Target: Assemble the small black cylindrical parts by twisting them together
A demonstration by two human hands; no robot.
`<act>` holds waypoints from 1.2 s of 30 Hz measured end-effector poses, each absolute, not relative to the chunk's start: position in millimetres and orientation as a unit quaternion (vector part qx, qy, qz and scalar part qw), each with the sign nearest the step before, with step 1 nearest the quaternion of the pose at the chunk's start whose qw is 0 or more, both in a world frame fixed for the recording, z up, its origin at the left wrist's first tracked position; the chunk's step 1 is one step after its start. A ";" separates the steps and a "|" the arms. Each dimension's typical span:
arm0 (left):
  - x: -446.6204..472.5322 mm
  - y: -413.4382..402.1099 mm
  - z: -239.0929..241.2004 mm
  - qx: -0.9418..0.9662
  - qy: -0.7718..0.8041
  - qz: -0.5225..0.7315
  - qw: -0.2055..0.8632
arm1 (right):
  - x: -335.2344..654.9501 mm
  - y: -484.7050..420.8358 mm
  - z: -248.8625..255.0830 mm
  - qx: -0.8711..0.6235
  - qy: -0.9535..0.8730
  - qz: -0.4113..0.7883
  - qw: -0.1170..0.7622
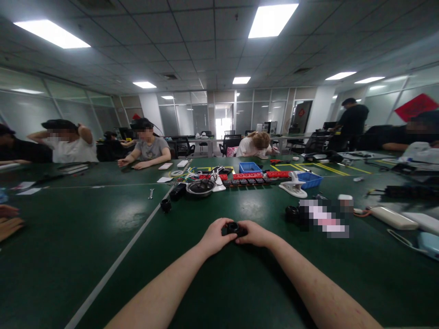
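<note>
A small black round part [234, 227] sits between my two hands, low over the green table [103, 237]. My left hand [216, 235] curls round its left side and my right hand [254, 234] grips its right side. Both hands have their fingers closed on it. Most of the part is hidden by my fingers.
Beyond my hands lie a round metal dish [200, 188], black small parts [166, 205], a wrench [150, 193], red trays [247, 176], blue bins [250, 167] and a white clamp [293, 186]. White devices [391, 217] lie at the right. Other people sit across the table; another person's hand [8, 223] rests at the left edge.
</note>
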State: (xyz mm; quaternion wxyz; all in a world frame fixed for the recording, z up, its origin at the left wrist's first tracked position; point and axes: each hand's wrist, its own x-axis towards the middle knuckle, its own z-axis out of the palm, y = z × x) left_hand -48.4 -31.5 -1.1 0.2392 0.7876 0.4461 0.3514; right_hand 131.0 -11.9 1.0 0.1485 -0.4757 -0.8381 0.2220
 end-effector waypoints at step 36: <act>-50.9 -28.2 0.6 0.795 0.442 0.335 0.246 | 129.3 -18.6 8.1 -0.460 -0.832 0.266 0.159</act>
